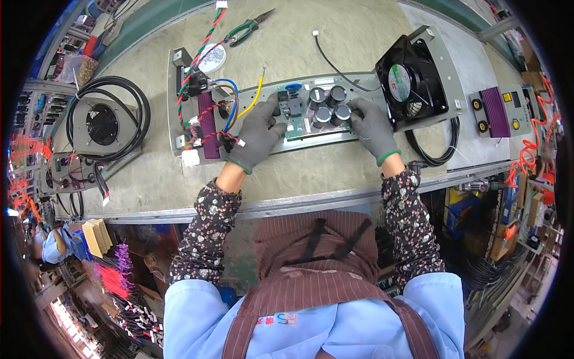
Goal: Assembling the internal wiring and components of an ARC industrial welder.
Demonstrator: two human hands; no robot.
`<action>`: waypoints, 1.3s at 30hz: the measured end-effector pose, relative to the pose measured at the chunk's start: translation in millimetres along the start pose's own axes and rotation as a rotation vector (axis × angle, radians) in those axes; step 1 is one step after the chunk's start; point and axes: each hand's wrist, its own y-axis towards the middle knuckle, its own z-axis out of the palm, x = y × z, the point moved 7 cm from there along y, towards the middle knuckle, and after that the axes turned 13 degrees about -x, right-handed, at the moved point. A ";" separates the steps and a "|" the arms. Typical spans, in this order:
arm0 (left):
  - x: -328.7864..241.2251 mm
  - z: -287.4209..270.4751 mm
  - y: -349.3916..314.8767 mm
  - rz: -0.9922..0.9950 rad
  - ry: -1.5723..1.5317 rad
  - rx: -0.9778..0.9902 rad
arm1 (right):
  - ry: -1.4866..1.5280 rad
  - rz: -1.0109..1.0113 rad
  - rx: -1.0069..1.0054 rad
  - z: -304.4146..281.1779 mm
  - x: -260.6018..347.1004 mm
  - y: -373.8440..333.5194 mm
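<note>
A green circuit board [297, 122] with several black capacitors lies in a long metal chassis [335, 140] in front of me. Both my hands wear grey gloves. My left hand [258, 133] has its fingers on the board's left end, and my right hand [372, 127] is at its right end beside the capacitors, so the board sits between them. To the left stands the chassis's front panel with a purple strip [208, 122] and red, green, blue and yellow wires. A black cooling fan [412, 81] is mounted on the panel at the right end.
Green-handled pliers [245, 31] and a small round dish [212, 58] lie toward the back. At the left is another fan unit [103, 124] with coiled black cable. A purple-fronted unit [495, 113] sits at the right by an orange coiled hose [527, 152]. A black cable coil [441, 157] lies near the bench edge.
</note>
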 end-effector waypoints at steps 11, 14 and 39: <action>-3.6 -2.0 -8.0 -0.125 -0.248 0.066 | -0.247 -0.321 -0.290 -2.4 12.9 -20.4; -1.7 -4.0 -3.8 -0.111 -0.201 0.061 | -0.033 -0.220 -0.639 -25.0 28.1 -55.5; -5.6 -1.0 -2.4 -0.158 -0.308 0.062 | 0.762 0.319 0.308 106.8 47.9 -116.1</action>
